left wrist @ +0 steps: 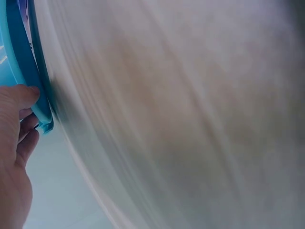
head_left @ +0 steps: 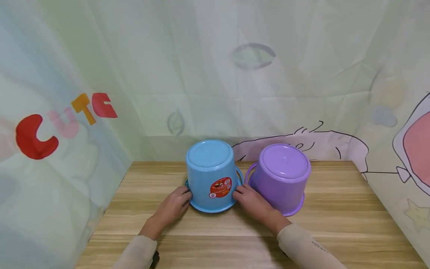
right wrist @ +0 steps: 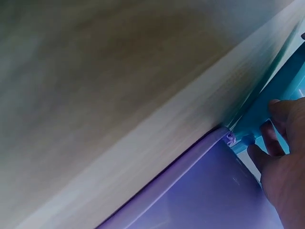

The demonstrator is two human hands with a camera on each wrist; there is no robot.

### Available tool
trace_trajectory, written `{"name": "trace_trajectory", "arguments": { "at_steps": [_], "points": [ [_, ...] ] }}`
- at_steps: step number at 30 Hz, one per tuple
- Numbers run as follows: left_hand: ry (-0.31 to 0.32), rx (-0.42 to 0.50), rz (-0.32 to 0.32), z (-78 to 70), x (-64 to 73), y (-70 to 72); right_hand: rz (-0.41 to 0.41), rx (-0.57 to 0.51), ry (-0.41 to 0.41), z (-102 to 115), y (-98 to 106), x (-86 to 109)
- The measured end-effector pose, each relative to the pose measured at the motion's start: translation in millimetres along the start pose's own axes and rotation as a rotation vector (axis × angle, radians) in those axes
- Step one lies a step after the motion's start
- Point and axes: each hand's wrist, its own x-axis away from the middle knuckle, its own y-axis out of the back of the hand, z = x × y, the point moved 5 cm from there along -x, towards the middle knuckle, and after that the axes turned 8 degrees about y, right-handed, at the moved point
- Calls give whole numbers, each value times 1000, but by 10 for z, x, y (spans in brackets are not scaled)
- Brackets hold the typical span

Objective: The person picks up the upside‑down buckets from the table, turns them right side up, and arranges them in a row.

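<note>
A light blue plastic bucket (head_left: 201,179) stands upside down on the wooden table, its base up and a red oval sticker on its front. My left hand (head_left: 173,206) grips its rim on the left side; the left wrist view shows the thumb on the bucket's rim (left wrist: 25,57) and fingers curled beneath. On the opposite side my right hand (head_left: 254,203) holds the rim, thumb and fingers bent around it in the right wrist view. Just right of it, a purple bucket (head_left: 279,190), also upside down, leans slightly; its wall (right wrist: 205,191) lies close beside my right hand.
The wood-grain table (head_left: 215,243) extends around both buckets. A pale printed curtain (head_left: 201,74) hangs behind and at both sides, with coloured letters on the left. The purple bucket's handle (head_left: 249,172) sticks out toward the blue bucket, with little space between them.
</note>
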Motion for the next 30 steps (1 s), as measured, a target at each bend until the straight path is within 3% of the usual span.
{"name": "trace_trajectory", "arguments": {
  "at_steps": [9, 20, 26, 30],
  "points": [
    [-22, 37, -13, -44, 33, 31, -36, 25, 1, 0, 26, 40],
    [38, 31, -53, -64, 19, 84, -82, -91, -45, -33, 103, 42],
    [5, 74, -121, -75, 20, 122, -111, -145, -58, -51, 177, 56],
    [2, 116, -153, -80, 15, 152, -121, -134, -23, -47, 223, 58]
  ]
}}
